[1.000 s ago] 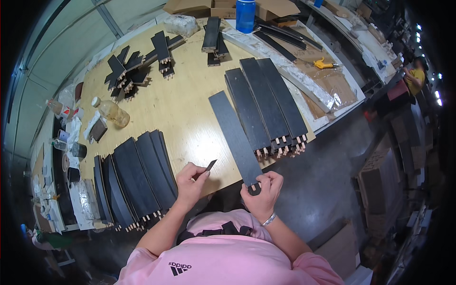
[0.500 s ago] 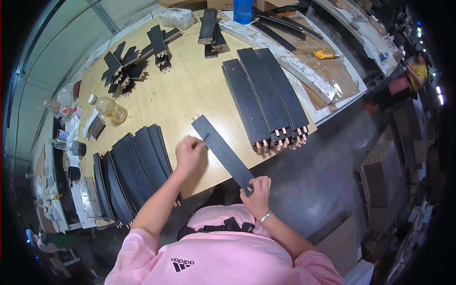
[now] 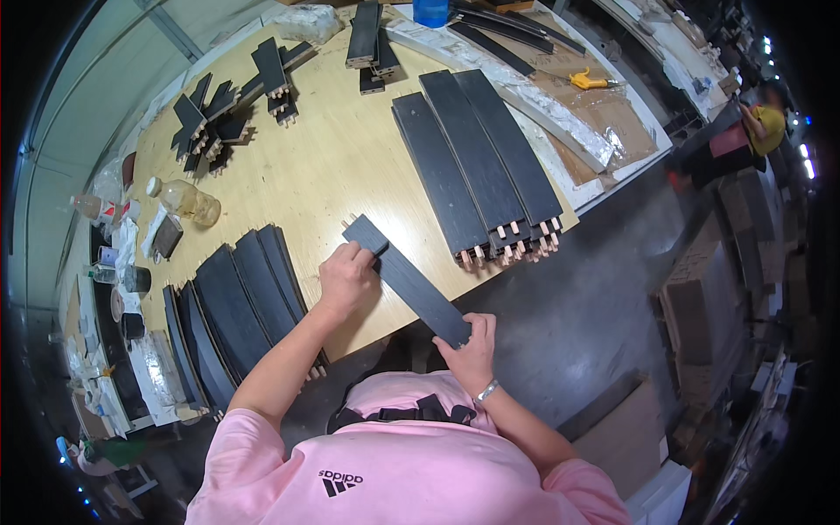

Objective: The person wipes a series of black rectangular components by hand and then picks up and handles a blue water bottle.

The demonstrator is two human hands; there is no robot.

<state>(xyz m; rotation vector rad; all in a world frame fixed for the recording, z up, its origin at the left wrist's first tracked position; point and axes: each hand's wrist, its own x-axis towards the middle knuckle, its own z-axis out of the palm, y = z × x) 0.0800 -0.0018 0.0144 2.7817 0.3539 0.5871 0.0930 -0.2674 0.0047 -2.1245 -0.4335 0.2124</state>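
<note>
A black wooden slat (image 3: pixel 420 293) lies slantwise over the table's near edge, with light wooden dowels at its far end. My right hand (image 3: pixel 470 354) grips the near end, thumb and fingers closed around it. Bent fingers close my left hand (image 3: pixel 348 278) beside the far half of the slat. A small dark piece shows by those fingertips; its kind cannot be made out. To the left, black slats (image 3: pixel 229 289) stand close together in a row. On the right lies a stack of black slats (image 3: pixel 477 162) with dowels sticking out of the near ends.
Crossed short black pieces (image 3: pixel 206 127) lie at the far left of the wooden table (image 3: pixel 306 175). A capped bottle (image 3: pixel 188 201) stands near the left side. A yellow air gun (image 3: pixel 591 80) rests on cardboard at the far right. Beyond, a person in yellow (image 3: pixel 766 127) is visible.
My left hand has come down against the slat's far half. My right hand still holds the near end, its fingers slightly shifted. The whole view has moved a little.
</note>
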